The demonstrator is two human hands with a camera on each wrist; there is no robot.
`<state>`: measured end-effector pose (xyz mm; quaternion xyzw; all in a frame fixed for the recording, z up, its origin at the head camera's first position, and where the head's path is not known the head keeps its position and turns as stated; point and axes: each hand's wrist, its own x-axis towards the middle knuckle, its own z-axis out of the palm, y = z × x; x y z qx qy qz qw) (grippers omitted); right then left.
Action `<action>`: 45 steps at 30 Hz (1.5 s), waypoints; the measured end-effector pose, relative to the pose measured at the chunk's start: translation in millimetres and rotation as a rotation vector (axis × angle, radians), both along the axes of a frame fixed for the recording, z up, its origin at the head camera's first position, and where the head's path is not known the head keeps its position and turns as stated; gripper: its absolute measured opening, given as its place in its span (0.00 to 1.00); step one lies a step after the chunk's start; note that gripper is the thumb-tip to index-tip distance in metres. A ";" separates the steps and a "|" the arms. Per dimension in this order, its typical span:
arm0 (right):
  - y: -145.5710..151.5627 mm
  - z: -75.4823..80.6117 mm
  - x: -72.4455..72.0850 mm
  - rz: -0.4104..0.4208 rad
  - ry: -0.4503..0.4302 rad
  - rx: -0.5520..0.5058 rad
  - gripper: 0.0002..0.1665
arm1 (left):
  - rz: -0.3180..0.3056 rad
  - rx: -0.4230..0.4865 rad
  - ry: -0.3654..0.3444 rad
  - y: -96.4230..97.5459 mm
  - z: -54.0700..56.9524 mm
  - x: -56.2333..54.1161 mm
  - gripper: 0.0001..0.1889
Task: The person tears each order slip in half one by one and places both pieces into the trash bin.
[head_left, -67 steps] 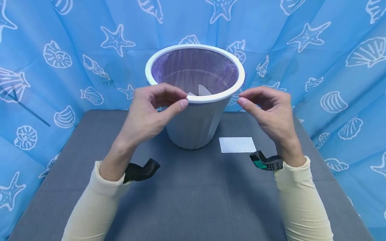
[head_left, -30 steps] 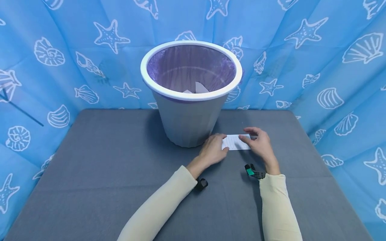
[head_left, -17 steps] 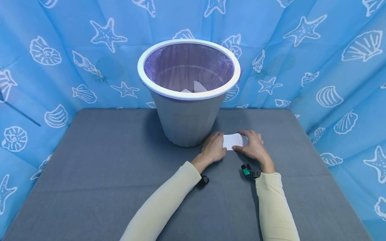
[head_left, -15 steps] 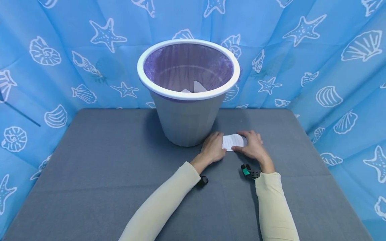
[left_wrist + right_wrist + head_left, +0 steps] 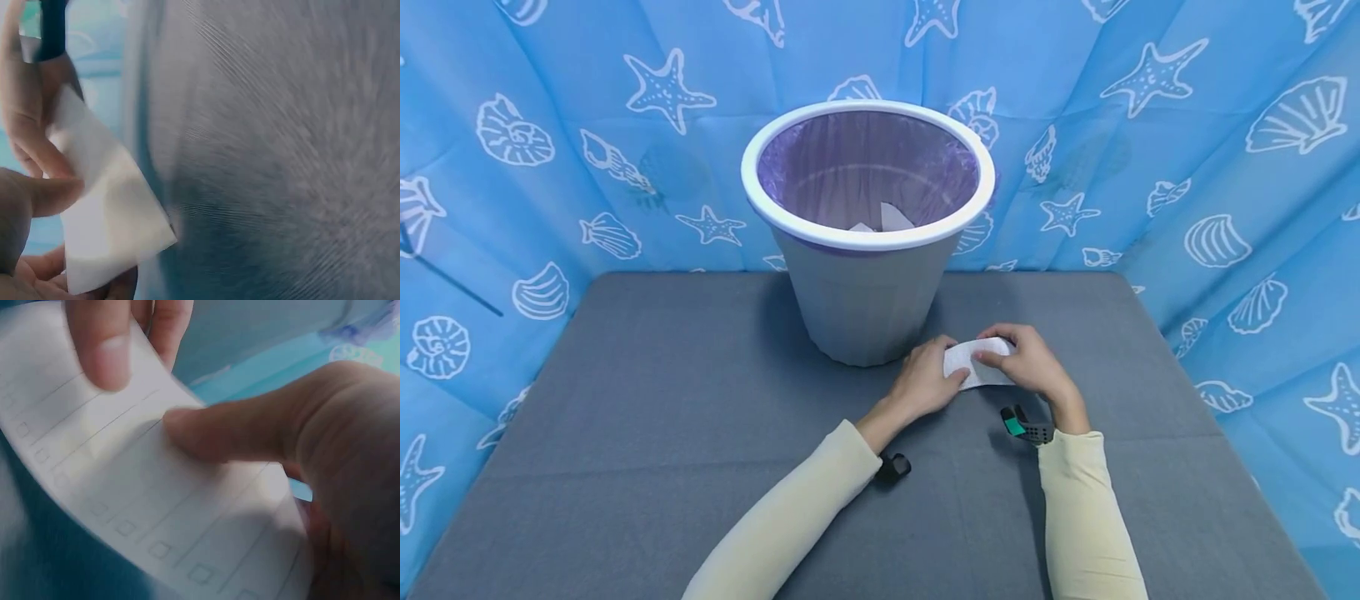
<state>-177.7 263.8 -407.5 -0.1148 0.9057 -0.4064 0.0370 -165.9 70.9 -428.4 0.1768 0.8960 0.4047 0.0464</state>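
Observation:
A lined white sheet of paper [image 5: 958,358] is pinched by both hands, bowed and raised off the grey table. My left hand [image 5: 920,380] grips its left end, thumb on top and fingers beneath. At the other end, my right hand [image 5: 1028,360] pinches the sheet with its thumb on the upper face. Ruled lines and a row of small checkboxes show on the paper [image 5: 144,487] in the right wrist view. The left wrist view shows the paper [image 5: 119,200] tilted, with fingers behind its lower edge.
A pale grey trash can [image 5: 865,304] with a white rim and purple liner stands just behind the hands. White paper pieces [image 5: 895,218] lie inside it. A grey cloth covers the table [image 5: 685,400]; a blue seashell curtain [image 5: 700,183] hangs behind.
Both hands came down from beside the trash can's rim to the paper lying on the table. They took hold of its ends, and it is now lifted and curved.

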 end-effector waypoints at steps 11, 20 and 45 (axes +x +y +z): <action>-38.6 39.0 17.2 0.128 0.067 -0.162 0.08 | 0.023 0.196 0.132 -51.6 45.6 22.1 0.11; -80.9 65.4 44.9 0.195 0.209 -0.219 0.05 | -0.005 0.299 0.159 -103.6 77.6 39.6 0.07; -135.3 72.7 49.5 0.181 0.337 -0.323 0.04 | 0.037 0.318 0.253 -149.2 90.3 50.4 0.08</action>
